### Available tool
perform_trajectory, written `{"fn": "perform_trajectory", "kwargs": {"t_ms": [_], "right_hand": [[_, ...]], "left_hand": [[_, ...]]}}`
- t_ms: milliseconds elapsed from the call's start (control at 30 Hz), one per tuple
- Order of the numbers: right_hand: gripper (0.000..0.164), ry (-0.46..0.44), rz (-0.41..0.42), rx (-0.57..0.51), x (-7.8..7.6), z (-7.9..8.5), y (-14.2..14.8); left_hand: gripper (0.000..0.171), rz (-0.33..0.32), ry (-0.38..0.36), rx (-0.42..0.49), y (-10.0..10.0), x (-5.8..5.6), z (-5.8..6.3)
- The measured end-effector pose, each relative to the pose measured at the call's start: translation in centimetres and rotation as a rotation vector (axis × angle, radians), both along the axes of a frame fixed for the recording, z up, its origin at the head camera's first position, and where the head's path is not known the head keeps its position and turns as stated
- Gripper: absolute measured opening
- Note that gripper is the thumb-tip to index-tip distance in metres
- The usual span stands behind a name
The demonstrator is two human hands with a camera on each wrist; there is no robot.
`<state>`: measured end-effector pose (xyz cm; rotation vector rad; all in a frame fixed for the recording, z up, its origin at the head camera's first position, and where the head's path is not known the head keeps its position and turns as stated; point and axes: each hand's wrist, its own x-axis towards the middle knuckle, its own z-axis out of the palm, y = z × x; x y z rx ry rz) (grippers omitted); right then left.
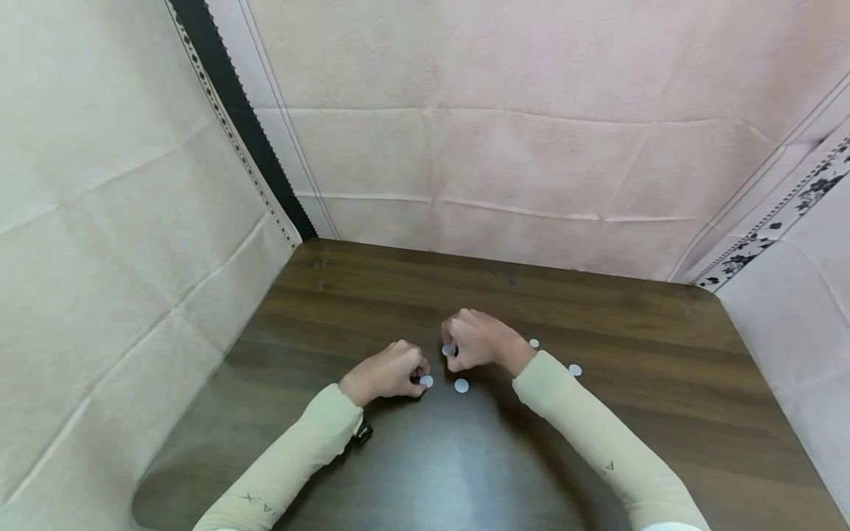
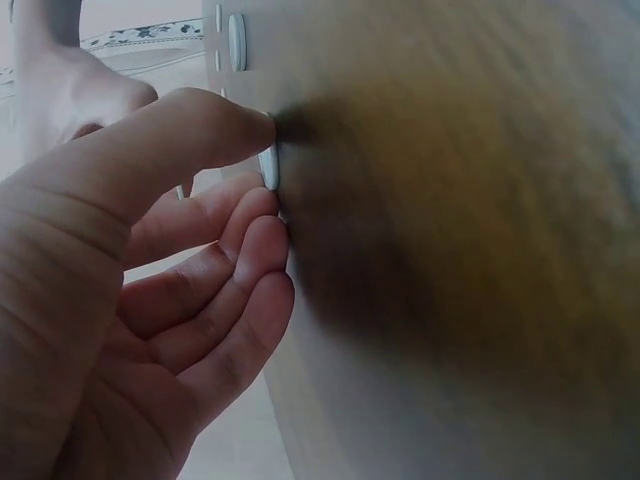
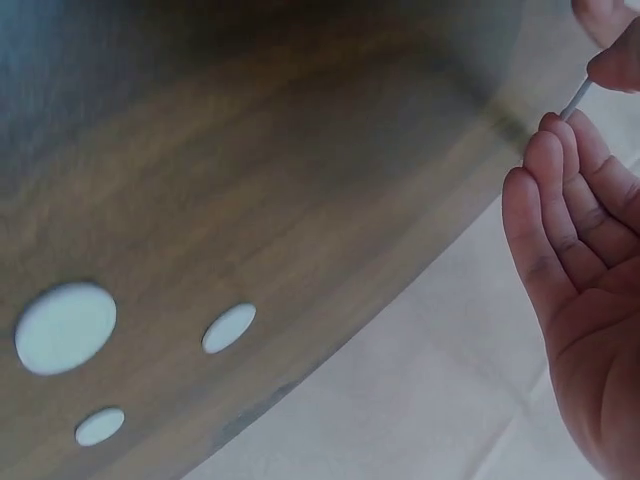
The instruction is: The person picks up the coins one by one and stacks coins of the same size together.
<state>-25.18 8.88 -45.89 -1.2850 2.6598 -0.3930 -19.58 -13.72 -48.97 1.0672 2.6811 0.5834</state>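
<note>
My left hand (image 1: 388,371) has its thumb and forefinger at opposite edges of a small white disc (image 1: 427,381) down at the tabletop. In the left wrist view, part of that disc (image 2: 270,170) shows between the thumb and fingertips. Farther forward and to the right, my right hand (image 1: 474,339) pinches another white disc (image 1: 448,349). The right wrist view shows this disc (image 3: 576,99) edge-on between thumb and fingers, held up from the table. A loose white disc (image 1: 461,385) lies flat between the two hands, slightly nearer me.
Two more white discs lie by the right forearm, a far disc (image 1: 534,343) and a nearer disc (image 1: 575,369). The dark wooden table (image 1: 372,287) has rounded corners. Pale creased cloth (image 1: 518,162) hangs behind it and along both sides.
</note>
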Motion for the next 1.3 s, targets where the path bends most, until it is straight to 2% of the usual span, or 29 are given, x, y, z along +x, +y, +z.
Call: {"fn": "perform_trajectory", "kwargs": {"t_ms": [267, 400, 600, 833, 967, 1167, 1300], "right_hand": [[0.017, 0.001, 0.028, 0.029, 1.9, -0.3, -0.9], [0.016, -0.009, 0.033, 0.008, 2.7, -0.7, -1.2], [0.013, 0.039, 0.051, -0.034, 3.5, -1.4, -1.6], [0.009, 0.080, 0.040, -0.073, 4.2, -1.9, -1.9], [0.012, 0.094, 0.035, -0.086, 4.4, -2.2, -2.1], [0.012, 0.077, 0.014, -0.095, 4.6, -2.4, -2.3], [0.011, 0.062, 0.011, -0.102, 4.7, -2.5, -2.4]], "left_hand": [[0.007, -0.004, 0.010, 0.023, -0.2, 0.1, -0.1], [0.005, -0.009, 0.005, 0.040, -0.3, 0.0, 0.0], [0.009, -0.016, 0.004, 0.068, -0.3, -0.2, -0.1], [0.017, -0.011, -0.006, 0.082, -0.4, 0.0, -0.2], [0.016, 0.000, 0.004, 0.081, -0.4, 0.0, -0.2], [0.015, 0.020, 0.018, 0.071, -0.3, 0.1, -0.4], [0.018, 0.036, -0.001, 0.087, -0.4, 0.1, -0.4]]}}
